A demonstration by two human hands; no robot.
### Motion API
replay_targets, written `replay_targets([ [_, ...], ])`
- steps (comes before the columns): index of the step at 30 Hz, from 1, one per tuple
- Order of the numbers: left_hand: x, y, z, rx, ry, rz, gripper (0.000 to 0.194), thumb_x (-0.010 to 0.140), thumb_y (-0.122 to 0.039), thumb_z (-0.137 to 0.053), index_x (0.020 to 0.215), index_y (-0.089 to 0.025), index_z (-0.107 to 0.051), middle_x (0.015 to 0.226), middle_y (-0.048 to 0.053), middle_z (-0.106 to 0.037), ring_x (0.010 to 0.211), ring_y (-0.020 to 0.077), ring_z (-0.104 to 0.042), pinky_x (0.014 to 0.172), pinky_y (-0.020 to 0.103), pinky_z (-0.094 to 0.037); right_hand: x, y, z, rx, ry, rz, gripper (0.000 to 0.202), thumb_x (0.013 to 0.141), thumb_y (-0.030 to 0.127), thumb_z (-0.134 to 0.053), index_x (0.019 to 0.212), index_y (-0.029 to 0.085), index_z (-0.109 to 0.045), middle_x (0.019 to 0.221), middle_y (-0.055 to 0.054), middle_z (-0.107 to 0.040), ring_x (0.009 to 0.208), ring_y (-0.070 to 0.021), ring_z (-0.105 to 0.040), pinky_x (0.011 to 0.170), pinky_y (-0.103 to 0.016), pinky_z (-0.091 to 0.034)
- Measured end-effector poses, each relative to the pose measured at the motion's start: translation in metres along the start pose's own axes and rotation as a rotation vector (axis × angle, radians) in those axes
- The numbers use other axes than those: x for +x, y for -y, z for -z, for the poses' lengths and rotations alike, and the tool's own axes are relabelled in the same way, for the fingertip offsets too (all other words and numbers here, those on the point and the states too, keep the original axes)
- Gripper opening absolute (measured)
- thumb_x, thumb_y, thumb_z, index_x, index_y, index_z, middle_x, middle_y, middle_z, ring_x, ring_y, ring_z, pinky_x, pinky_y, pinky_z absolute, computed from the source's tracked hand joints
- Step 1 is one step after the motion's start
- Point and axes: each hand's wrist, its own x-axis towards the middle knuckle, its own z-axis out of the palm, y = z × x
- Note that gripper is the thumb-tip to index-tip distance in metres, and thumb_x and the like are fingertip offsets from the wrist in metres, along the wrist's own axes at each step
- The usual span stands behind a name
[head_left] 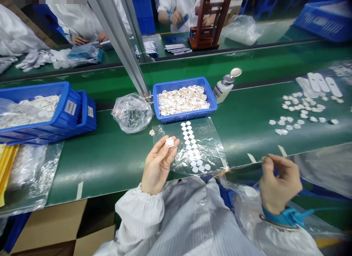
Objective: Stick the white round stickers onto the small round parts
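Note:
My left hand (158, 160) holds a small round white piece (169, 142) between thumb and fingers, above the left edge of a clear plastic sheet (211, 142). On that sheet lie rows of white discs (189, 142). Behind it a blue tray (187, 118) is filled with similar round pieces. One loose piece (151, 132) rests on the green table just left of the sheet. My right hand (279, 179), with a blue wrist strap, is at the table's front edge on the right. Its thumb and index finger are pinched together; whatever they may hold is too small to make out.
A white bottle (223, 89) with an open metal lid stands right of the tray. A crumpled plastic bag (132, 113) lies left of it, beside a metal post (121, 43). Blue bins (62, 109) stand far left. White pieces (302, 111) are scattered at right. People work behind.

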Motion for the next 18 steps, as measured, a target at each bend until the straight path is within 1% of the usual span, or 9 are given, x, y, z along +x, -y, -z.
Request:
replay_targets([
  [2,0.006,0.001,0.004,-0.026,-0.044,0.029,0.021,0.086,-0.004,-0.059,0.100,-0.015,-0.070,0.108,0.008,-0.076,0.107,0.0190,-0.070,0.089,0.020,-0.058,-0.007,-0.042,0.009,-0.147,-0.030,-0.039,0.022,0.086,0.039,-0.060,0.093,0.020,-0.067,0.081,-0.007,-0.065,0.071,-0.0264,-0.062,0.071,-0.045,-0.051],
  [4,0.010,0.003,0.005,-0.045,-0.064,0.061,0.022,0.087,-0.002,-0.057,0.102,-0.014,-0.069,0.108,0.009,-0.076,0.109,0.0193,-0.069,0.093,0.022,-0.056,-0.012,-0.070,0.015,-0.203,0.019,-0.024,0.030,0.086,0.043,-0.058,0.084,0.016,-0.069,0.075,-0.009,-0.063,0.068,-0.0270,-0.059,0.069,-0.049,-0.049],
  [5,0.011,0.004,0.004,-0.050,-0.071,0.076,0.023,0.087,-0.002,-0.057,0.103,-0.013,-0.068,0.108,0.010,-0.076,0.109,0.0195,-0.069,0.094,0.023,-0.056,-0.014,-0.077,0.017,-0.211,0.061,-0.005,0.033,0.085,0.045,-0.059,0.079,0.014,-0.069,0.074,-0.010,-0.063,0.068,-0.0277,-0.059,0.069,-0.051,-0.049],
  [7,0.013,0.008,0.003,-0.054,-0.088,0.091,0.023,0.087,-0.001,-0.055,0.104,-0.012,-0.067,0.106,0.011,-0.076,0.107,0.0195,-0.070,0.096,0.025,-0.055,-0.014,-0.078,0.020,-0.202,0.138,0.042,0.034,0.084,0.045,-0.061,0.073,0.014,-0.069,0.079,-0.013,-0.064,0.077,-0.0302,-0.060,0.075,-0.054,-0.048],
  [9,0.013,0.015,0.002,-0.050,-0.109,0.104,0.022,0.088,0.000,-0.054,0.102,-0.011,-0.067,0.103,0.011,-0.077,0.103,0.0192,-0.072,0.097,0.027,-0.055,-0.015,-0.062,0.019,-0.168,0.164,0.090,0.028,0.087,0.040,-0.059,0.083,0.014,-0.071,0.091,-0.015,-0.065,0.090,-0.0314,-0.060,0.083,-0.057,-0.046],
  [11,0.011,0.025,0.001,-0.047,-0.112,0.132,0.021,0.089,-0.001,-0.054,0.102,-0.011,-0.067,0.102,0.011,-0.077,0.102,0.0204,-0.072,0.099,0.031,-0.055,-0.017,-0.035,0.015,-0.091,0.250,0.153,0.021,0.090,0.032,-0.059,0.095,0.016,-0.070,0.099,-0.013,-0.065,0.096,-0.0276,-0.061,0.088,-0.052,-0.048],
  [15,0.006,0.046,0.006,-0.059,-0.091,0.197,0.021,0.089,-0.002,-0.055,0.103,-0.012,-0.067,0.105,0.011,-0.076,0.109,0.0241,-0.069,0.106,0.043,-0.050,-0.028,0.019,-0.005,0.116,0.649,0.300,0.011,0.086,0.026,-0.066,0.095,0.024,-0.072,0.094,-0.004,-0.070,0.088,-0.0186,-0.066,0.080,-0.034,-0.055],
  [16,0.005,0.050,0.008,-0.061,-0.095,0.199,0.021,0.089,-0.002,-0.055,0.103,-0.013,-0.067,0.105,0.010,-0.076,0.110,0.0240,-0.069,0.106,0.044,-0.050,-0.030,0.027,-0.010,0.146,0.697,0.309,0.011,0.086,0.025,-0.066,0.095,0.024,-0.072,0.094,-0.003,-0.070,0.088,-0.0178,-0.066,0.079,-0.033,-0.055],
  [18,0.005,0.055,0.014,-0.055,-0.108,0.189,0.021,0.089,-0.002,-0.056,0.102,-0.014,-0.067,0.105,0.009,-0.076,0.111,0.0234,-0.069,0.107,0.044,-0.049,-0.030,0.032,-0.019,0.173,0.691,0.279,0.010,0.088,0.024,-0.064,0.096,0.022,-0.071,0.094,-0.004,-0.071,0.089,-0.0175,-0.066,0.080,-0.032,-0.054],
])
